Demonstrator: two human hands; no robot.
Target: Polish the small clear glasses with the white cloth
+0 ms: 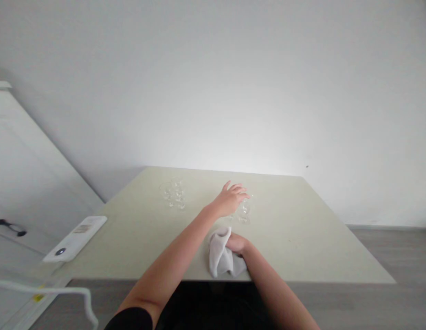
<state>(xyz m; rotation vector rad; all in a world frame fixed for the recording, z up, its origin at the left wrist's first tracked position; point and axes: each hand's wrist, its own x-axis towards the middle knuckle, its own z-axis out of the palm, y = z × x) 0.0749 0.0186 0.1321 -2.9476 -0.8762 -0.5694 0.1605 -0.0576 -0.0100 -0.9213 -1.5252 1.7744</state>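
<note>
My left hand (231, 198) reaches across the pale table (302, 229), fingers spread over the top of a clear glass (245, 211) that stands right of centre. Whether the fingers grip the glass or only touch it I cannot make out. My right hand (236, 242) rests near the table's front edge, closed on a white cloth (220, 256) that bunches and hangs below the fingers. A cluster of several clear glasses (173, 193) stands apart, farther back on the left.
A white flat device (75, 237) with a dark button lies on the table's left edge. A white cabinet (24, 183) with a dark handle stands at left. A white cable (62, 293) runs at lower left. A plain wall rises behind; grey floor shows right.
</note>
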